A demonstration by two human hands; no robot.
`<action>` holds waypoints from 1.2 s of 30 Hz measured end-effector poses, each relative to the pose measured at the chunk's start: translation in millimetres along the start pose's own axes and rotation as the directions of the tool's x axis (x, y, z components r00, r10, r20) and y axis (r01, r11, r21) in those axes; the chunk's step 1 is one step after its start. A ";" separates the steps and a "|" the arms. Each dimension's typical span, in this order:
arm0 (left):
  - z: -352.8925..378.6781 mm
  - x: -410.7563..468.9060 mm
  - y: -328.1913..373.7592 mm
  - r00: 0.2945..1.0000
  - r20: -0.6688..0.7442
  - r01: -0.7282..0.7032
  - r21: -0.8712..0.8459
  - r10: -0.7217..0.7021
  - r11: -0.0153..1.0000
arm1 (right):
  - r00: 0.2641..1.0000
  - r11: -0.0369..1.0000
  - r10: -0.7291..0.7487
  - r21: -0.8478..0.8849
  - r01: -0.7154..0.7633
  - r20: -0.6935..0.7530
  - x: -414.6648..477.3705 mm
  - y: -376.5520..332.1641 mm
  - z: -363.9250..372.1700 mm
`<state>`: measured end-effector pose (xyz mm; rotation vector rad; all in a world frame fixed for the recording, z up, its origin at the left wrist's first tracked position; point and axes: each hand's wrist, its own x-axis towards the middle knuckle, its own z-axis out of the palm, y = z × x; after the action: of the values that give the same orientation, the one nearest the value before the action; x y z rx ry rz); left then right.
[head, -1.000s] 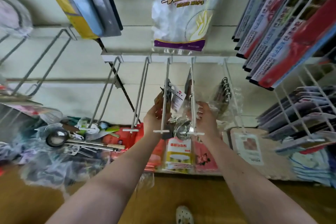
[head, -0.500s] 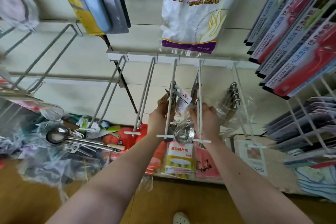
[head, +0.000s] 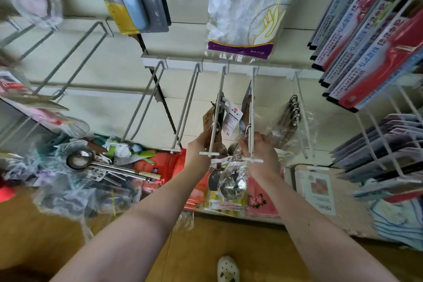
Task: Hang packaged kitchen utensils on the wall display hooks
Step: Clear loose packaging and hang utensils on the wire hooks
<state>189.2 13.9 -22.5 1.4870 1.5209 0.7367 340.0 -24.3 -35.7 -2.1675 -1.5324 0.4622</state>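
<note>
Landmark: a big white bag of throwaway gloves with a purple stripe [head: 247, 11] hangs high on the wall.
Hooks: long white wire hooks [head: 252, 89] stick out in a row just below the glove bag.
Ladle: a shiny steel ladle in clear plastic wrap [head: 233, 186] dangles bowl down, well below the glove bag, between both hands.
Left hand: the left hand [head: 199, 147], below the glove bag and a bit left, curls its fingers round the top of a darker wrapped spoon [head: 214, 181] at one hook.
Right hand: the right hand [head: 261, 153], straight under the glove bag, grips the top of the ladle's wrap at the next hook.
Already hung: more wrapped utensils [head: 293, 110] hang below and right of the glove bag.
Pile: loose steel ladles in plastic [head: 80, 159] lie far below and left of the glove bag.
</note>
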 end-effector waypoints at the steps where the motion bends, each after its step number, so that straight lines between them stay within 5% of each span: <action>1: -1.3 -3.1 -1.3 1.000 0.001 0.008 -0.007 -0.008 1.000 | 1.000 1.000 0.014 -0.024 -0.014 0.010 -4.4 -1.8 -2.0; 12: -28.3 -59.4 -14.9 0.982 0.091 -0.178 0.127 0.167 0.976 | 0.998 0.998 0.053 0.020 -0.053 -0.017 -72.0 -19.5 -16.1; 26: -84.3 -142.2 -24.0 0.986 0.075 -0.157 0.099 0.150 0.983 | 0.996 0.996 0.091 -0.011 -0.091 0.008 -151.4 -89.5 -44.7; 36: -132.1 -162.3 -7.4 0.957 -0.148 -0.252 -0.003 0.249 0.968 | 0.967 0.964 -0.255 -0.074 0.256 0.030 -147.4 -157.5 -72.8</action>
<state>56.5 -125.9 59.2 1.6587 1.4401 1.0291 203.1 -130.1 112.3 -1.9864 -1.8380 0.3447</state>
